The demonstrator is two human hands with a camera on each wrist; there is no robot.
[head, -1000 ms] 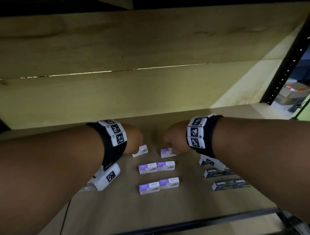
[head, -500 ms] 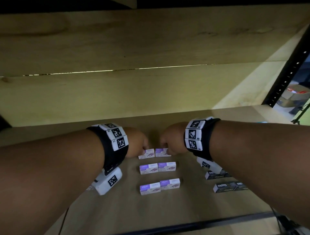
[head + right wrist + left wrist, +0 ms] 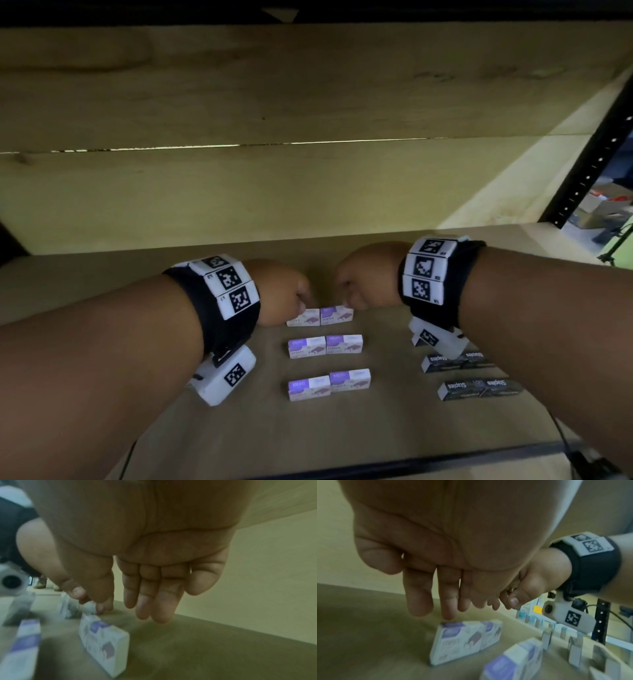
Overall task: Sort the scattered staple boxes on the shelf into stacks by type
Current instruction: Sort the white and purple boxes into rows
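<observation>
Purple-and-white staple boxes lie on the wooden shelf (image 3: 239, 442) in three side-by-side pairs. The back pair (image 3: 303, 317) (image 3: 337, 314) sits under my fingertips. My left hand (image 3: 304, 301) points straight fingers (image 3: 447, 609) down at the back edge of the left box (image 3: 458, 642). My right hand (image 3: 346, 302) hangs over the right box (image 3: 104, 647) with its fingers (image 3: 161, 601) extended and holds nothing. The middle pair (image 3: 325, 345) and the front pair (image 3: 329, 383) lie nearer to me. Black staple boxes (image 3: 442, 362) (image 3: 479, 389) lie to the right, partly behind my right wrist.
The wooden back wall (image 3: 308, 192) stands close behind the hands, and the shelf above hangs low. A black perforated upright (image 3: 589, 171) marks the right end. The shelf's dark front rail (image 3: 411, 462) runs below. Bare shelf lies to the left of the boxes.
The two back purple boxes, apart and tilted a second ago, now sit flush side by side. Both hands have drawn in toward each other above them.
</observation>
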